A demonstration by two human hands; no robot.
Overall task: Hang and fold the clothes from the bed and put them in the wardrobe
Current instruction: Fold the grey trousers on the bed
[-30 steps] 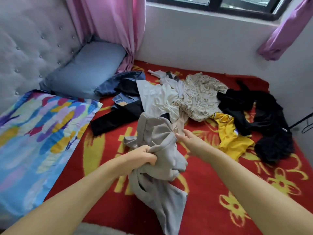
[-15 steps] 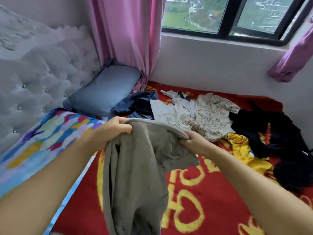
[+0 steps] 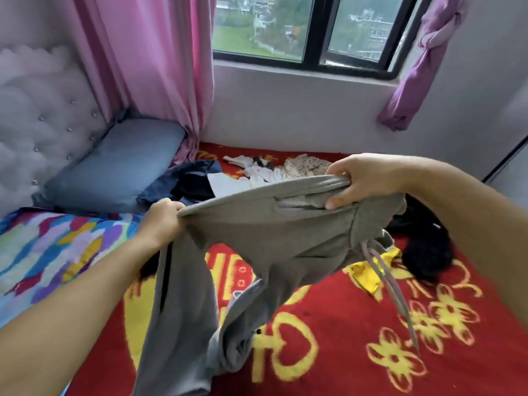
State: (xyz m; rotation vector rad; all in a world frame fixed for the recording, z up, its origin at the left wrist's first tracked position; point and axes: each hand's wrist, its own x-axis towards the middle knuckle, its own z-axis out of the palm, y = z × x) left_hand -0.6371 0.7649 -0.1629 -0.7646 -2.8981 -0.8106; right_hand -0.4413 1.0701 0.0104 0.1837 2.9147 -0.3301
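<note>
Two hands up over the bed, grey sweatpants stretched between them by the waistband; soft jersey knit, legs hanging limp to the red blanket near its front edge. Far left: tufted, buttoned headboard; multicolour brush-stroke pillow at the bed's left edge; plain blue pillow in the back-left corner. Left hand fisted tight on the waistband's left end; right hand higher, pinching the bunched right end, thumb underneath; grey drawstrings dangle below it. Behind the pants toward the back edge: navy garment, white top, beige patterned piece, all crumpled; to the right a yellow garment and a fuzzy black heap near the right edge. Blanket is plush, with yellow flower motifs.
</note>
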